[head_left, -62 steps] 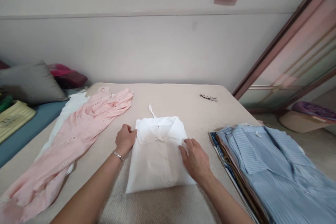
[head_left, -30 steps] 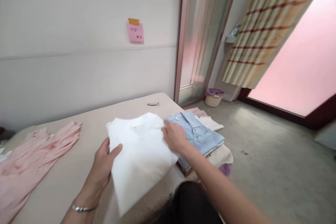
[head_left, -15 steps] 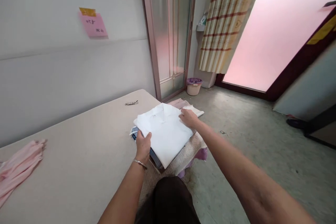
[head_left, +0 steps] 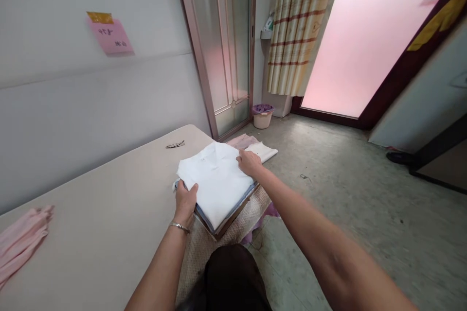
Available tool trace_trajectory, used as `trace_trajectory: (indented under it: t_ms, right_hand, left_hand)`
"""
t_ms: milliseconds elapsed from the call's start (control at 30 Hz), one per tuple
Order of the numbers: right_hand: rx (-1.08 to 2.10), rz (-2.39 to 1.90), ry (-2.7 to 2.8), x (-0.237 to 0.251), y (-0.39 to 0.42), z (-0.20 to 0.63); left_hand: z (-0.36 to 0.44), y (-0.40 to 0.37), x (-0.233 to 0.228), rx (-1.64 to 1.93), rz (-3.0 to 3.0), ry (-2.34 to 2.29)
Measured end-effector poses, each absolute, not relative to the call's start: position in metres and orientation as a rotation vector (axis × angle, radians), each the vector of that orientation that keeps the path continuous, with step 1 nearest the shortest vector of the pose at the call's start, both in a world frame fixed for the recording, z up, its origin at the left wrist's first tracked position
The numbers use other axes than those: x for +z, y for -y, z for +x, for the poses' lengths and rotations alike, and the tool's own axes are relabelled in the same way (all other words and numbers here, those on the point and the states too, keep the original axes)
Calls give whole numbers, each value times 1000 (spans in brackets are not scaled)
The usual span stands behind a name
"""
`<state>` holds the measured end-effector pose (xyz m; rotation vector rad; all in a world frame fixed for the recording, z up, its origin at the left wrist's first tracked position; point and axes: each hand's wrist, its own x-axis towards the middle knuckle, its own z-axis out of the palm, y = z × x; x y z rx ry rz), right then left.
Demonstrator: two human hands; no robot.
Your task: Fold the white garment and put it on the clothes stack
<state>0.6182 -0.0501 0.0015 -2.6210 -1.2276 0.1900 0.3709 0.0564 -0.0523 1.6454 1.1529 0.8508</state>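
Observation:
A folded white shirt (head_left: 215, 177) lies on top of a stack of folded clothes (head_left: 226, 211) with blue layers showing, at the right end of the beige-covered table (head_left: 102, 223). My left hand (head_left: 185, 198), with a bracelet at the wrist, grips the near-left edge of the white shirt, thumb on top. Resting on the shirt's far-right edge is my right hand (head_left: 248, 162), fingers pressed flat on the fabric.
A pink garment (head_left: 20, 243) lies at the table's far left. A small metal clip (head_left: 175, 145) sits near the back edge. More folded light clothes (head_left: 260, 149) show behind the stack. A pink bin (head_left: 262, 115) stands by the glass door; a pink note (head_left: 111, 36) hangs on the wall.
I lifted the folded white shirt from the table's middle and carried it right onto the blue shirt stack. Both hands now rest at its edges, and the view has turned right.

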Motion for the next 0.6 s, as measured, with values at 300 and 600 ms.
trace_trajectory:
  t_ms: [300, 600]
  right_hand:
    - [110, -2618, 1213, 1, 50, 626]
    - [-45, -2436, 1362, -11, -24, 588]
  left_hand:
    - [381, -32, -4, 958, 2390, -1344]
    - [442, -29, -48, 572, 2738, -1419]
